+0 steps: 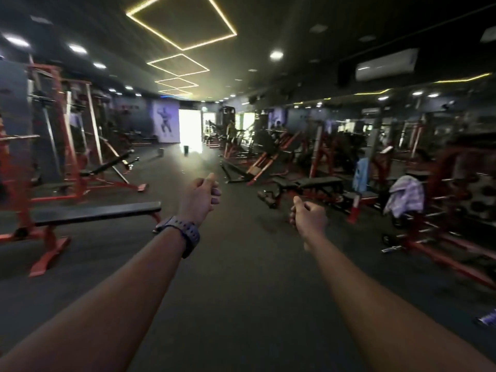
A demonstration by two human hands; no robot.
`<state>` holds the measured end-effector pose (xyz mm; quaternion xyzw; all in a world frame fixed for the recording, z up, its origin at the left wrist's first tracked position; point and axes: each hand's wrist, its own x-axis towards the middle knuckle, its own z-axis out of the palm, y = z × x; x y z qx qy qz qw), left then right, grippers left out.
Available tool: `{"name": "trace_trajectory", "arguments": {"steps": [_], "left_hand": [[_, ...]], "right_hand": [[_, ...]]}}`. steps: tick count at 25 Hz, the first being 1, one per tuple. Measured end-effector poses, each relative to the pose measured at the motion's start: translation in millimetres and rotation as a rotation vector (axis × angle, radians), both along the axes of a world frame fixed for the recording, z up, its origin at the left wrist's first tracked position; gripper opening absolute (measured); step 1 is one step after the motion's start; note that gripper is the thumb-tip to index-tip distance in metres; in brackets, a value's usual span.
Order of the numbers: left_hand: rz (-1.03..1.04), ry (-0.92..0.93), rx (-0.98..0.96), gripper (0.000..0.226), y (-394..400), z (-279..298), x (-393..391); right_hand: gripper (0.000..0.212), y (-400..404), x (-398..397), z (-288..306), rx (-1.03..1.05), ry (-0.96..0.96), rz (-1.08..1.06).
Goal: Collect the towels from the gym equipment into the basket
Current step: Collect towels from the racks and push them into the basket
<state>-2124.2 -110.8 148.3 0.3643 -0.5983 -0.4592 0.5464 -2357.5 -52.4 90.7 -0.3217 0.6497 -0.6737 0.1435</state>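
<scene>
While both arms reach forward, left hand point(200, 196) and right hand point(308, 220) are loosely curled, holding nothing. Head view: pale towel point(405, 198) draped on a machine point(453, 189) at right; blue towel point(361, 174) hangs behind it. No basket in view. Risks: blue towel overlooked in dim clutter; tripping on floor bars point(391, 248) near the machine.

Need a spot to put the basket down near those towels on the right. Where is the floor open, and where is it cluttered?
Open: the dark aisle floor between the flat bench on the left and the red machines on the right. Crowded: around the machine carrying the striped towel and the blue towel, where frame feet and bars sit on the floor. No basket is in view.
</scene>
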Motion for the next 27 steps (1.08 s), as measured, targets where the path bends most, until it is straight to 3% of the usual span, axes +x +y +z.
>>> {"name": "trace_trajectory", "arguments": {"steps": [12, 19, 27], "left_hand": [[-0.264, 0.066, 0.023, 0.031, -22, -13, -163], [-0.434, 0.025, -0.079, 0.037, -23, -11, -325], [-0.455, 0.002, -0.071, 0.046, -94, 6, -525]], "right_hand": [[0.036, 71, -105, 8, -0.046, -0.007, -0.297], [0.038, 76, -245, 21, -0.068, 0.033, -0.479], [0.033, 29, -425, 43, -0.048, 0.057, -0.528]]}}
